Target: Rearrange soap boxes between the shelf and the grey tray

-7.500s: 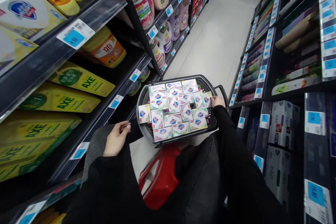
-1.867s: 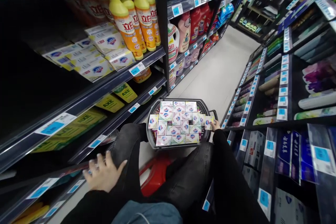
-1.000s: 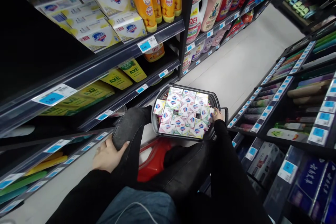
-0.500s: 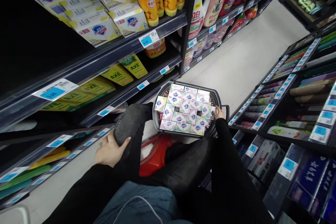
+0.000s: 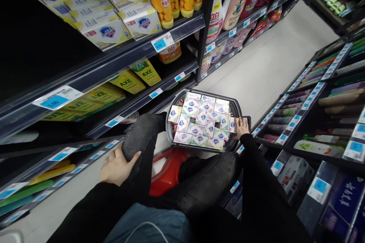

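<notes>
The left shelf (image 5: 125, 52) is cut off. Right of it, the basket (image 5: 234, 107) is mostly hidden under boxes (image 5: 209, 127). On the near knee (image 5: 139, 133), the left hand (image 5: 118, 167) lies spread; the right hand (image 5: 242, 128) half-covers an end box (image 5: 232, 124), grip unclear.

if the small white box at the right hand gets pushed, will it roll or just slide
It would probably slide rather than roll: the small white box looks flat-sided and square-cornered. It is likely light, being small beside the right hand. Pushed toward the other boxes, it may soon be stopped, since they sit closely packed next to it.
</notes>
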`<state>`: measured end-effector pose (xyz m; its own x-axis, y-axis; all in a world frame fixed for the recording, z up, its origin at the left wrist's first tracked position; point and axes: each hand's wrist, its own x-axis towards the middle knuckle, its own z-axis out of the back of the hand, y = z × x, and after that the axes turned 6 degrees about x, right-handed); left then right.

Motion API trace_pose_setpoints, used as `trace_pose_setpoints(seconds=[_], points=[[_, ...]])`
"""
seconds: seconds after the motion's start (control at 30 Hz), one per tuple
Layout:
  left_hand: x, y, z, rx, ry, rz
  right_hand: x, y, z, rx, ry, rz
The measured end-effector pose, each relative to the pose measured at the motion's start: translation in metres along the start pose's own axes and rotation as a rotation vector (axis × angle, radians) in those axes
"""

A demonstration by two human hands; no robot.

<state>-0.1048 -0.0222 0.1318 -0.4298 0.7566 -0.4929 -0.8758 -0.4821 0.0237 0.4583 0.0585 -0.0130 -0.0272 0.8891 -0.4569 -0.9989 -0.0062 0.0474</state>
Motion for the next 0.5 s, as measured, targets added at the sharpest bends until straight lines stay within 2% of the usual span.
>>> trace_pose_setpoints(seconds=[0.1, 0.23, 0.5], points=[[0.001, 0.004, -0.004, 0.015, -0.009, -0.005, -0.001, 0.003, -0.016, -0.035, -0.113, 0.025], [-0.001, 0.004, -0.007, 0.036, -0.044, 0.008, 0.002, 0.002, -0.031, 0.062, -0.146, 0.071], [-0.002, -0.003, -0.003, 0.068, -0.056, 0.051, 0.002, 0.006, -0.028, 0.109, -0.148, 0.008]])
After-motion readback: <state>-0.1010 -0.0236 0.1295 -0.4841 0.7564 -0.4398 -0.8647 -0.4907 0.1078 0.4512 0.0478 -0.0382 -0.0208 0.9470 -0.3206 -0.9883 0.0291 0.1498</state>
